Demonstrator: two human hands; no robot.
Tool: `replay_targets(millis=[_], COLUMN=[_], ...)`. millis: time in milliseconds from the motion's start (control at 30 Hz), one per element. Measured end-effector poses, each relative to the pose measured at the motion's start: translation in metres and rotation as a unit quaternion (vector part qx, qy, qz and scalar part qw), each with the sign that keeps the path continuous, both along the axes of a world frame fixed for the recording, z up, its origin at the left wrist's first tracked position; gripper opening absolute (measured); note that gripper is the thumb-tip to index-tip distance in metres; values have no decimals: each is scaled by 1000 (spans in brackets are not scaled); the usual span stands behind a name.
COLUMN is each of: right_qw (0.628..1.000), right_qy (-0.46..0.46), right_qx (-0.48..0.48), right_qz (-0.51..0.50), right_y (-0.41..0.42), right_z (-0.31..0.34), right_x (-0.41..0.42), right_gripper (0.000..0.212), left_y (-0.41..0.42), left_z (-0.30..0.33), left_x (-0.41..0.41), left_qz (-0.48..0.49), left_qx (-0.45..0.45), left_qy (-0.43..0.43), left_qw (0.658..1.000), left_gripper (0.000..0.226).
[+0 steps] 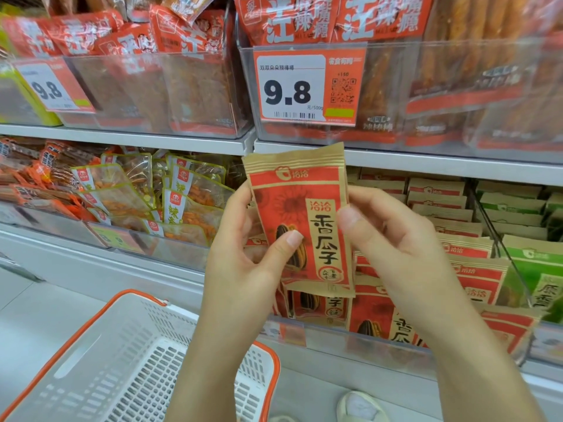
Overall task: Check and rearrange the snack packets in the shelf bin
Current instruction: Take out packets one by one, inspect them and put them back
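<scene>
This looks like the checking step: the person holds one sunflower seed packet (300, 220) upright in front of the shelf bin (359, 335), face toward them. The left hand (243, 254) pinches its left edge with the thumb on the front; the right hand (393, 239) grips the right edge. The packet is kraft-brown paper with a red panel, a seed picture and large characters, flat and uncreased. Next, I'd guess, it needs slotting upright among the matching packets (475, 269) below.
</scene>
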State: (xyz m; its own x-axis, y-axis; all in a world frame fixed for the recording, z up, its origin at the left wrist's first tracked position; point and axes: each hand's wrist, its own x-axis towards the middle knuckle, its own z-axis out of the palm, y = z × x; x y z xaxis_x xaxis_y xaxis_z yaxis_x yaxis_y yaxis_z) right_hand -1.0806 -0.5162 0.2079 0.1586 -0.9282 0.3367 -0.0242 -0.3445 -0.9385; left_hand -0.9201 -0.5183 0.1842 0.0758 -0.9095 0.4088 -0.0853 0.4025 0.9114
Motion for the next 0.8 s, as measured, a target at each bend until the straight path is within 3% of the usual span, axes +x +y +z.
replay_targets(millis=[133, 267, 367, 467, 633, 800], right_qw=[998, 989, 967, 936, 874, 881], right_qy=[56, 142, 236, 333, 470, 459], right_qx=[1, 15, 33, 59, 97, 93], right_qz=[-23, -49, -87, -98, -76, -68], right_y=[-2, -5, -8, -9, -9, -7], right_z=[-4, -8, -10, -10, -8, -5], right_x=[1, -5, -10, -12, -8, -7], right_gripper=[17, 13, 26, 43, 34, 22], left_y=[1, 2, 0, -3, -3, -2], left_z=[-1, -4, -10, -13, -12, -9], left_x=[3, 3, 4, 6, 9, 6], left_qz=[7, 31, 89, 112, 95, 78], left_qx=[7, 26, 37, 47, 69, 58], left_qy=[-26, -106, -243, -335, -333, -323], left_qw=[1000, 994, 965, 934, 936, 941], left_gripper=[53, 38, 24, 41, 32, 44])
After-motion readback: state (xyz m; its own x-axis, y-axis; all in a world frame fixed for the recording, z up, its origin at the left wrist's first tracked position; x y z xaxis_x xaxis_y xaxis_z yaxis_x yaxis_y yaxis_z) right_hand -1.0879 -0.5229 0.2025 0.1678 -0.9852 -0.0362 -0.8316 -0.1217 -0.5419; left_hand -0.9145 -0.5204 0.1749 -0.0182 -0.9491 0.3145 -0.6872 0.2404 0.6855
